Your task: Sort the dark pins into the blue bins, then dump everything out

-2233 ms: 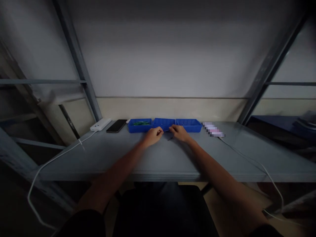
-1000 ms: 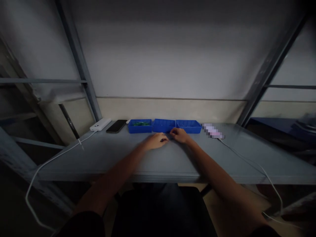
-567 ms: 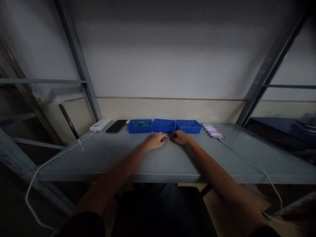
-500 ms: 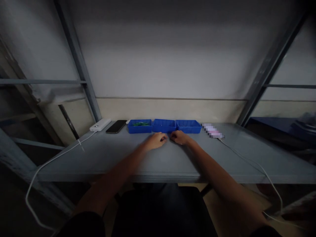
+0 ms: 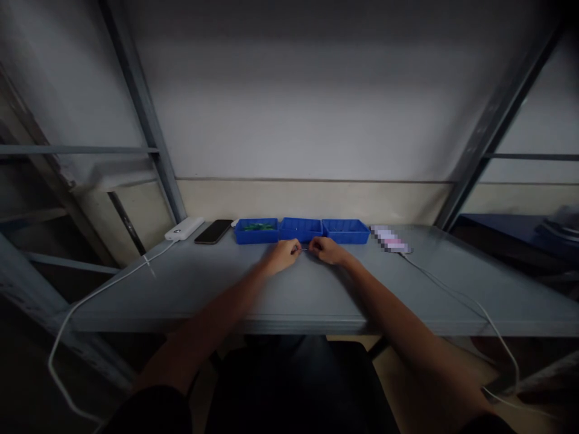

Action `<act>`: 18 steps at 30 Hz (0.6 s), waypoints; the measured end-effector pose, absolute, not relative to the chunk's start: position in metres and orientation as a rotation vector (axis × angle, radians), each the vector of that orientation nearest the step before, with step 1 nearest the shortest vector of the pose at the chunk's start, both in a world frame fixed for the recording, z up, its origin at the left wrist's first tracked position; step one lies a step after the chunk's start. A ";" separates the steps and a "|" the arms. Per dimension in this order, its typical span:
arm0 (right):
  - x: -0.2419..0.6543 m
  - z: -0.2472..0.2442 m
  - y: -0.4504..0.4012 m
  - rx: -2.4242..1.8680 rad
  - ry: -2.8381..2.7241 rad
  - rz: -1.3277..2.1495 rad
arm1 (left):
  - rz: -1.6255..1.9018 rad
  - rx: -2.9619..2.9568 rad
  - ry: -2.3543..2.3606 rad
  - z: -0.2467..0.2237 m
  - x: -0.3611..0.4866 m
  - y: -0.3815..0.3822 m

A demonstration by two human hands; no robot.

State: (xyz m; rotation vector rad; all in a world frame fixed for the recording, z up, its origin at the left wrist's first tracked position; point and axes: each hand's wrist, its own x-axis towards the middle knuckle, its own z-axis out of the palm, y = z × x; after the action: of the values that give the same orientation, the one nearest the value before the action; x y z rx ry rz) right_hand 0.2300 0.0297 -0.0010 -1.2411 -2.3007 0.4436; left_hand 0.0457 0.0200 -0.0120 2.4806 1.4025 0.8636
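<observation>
Close together on the grey table (image 5: 289,295), just in front of the middle blue bin (image 5: 301,230), are both of my hands. My left hand (image 5: 283,254) is closed in a pinch. Facing it, my right hand (image 5: 327,251) is pinched as well. A thin, light sliver (image 5: 304,249) shows in the gap between the fingertips; it is too small to name, and I cannot tell which hand holds it. Green pieces (image 5: 259,227) lie in the left blue bin (image 5: 257,239). The right blue bin (image 5: 345,231) stands beside the middle one.
A dark phone (image 5: 214,231) and a white power bank (image 5: 184,229) with a white cable lie at the left. A blurred-out phone (image 5: 389,239) with a cable (image 5: 446,285) is at the right. Metal posts (image 5: 474,144) rise at both sides, with a wall behind.
My fingertips have shifted slightly, and a thin light sliver now shows between them. The bins and phones have stayed where they were.
</observation>
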 end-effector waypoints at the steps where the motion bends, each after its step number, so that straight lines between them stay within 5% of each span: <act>1: 0.230 -0.001 0.029 -1.224 -2.299 0.450 | 0.874 2.478 1.438 -0.011 0.045 0.020; 18: 0.225 0.004 0.025 -1.269 -2.311 0.315 | 0.935 2.441 1.483 -0.011 0.043 0.020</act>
State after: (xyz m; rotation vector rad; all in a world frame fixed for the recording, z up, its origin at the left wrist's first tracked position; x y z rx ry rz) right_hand 0.2254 0.0251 0.0039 -1.2692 -2.3110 0.3149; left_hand 0.0430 0.0199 -0.0114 2.4410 1.4831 0.9346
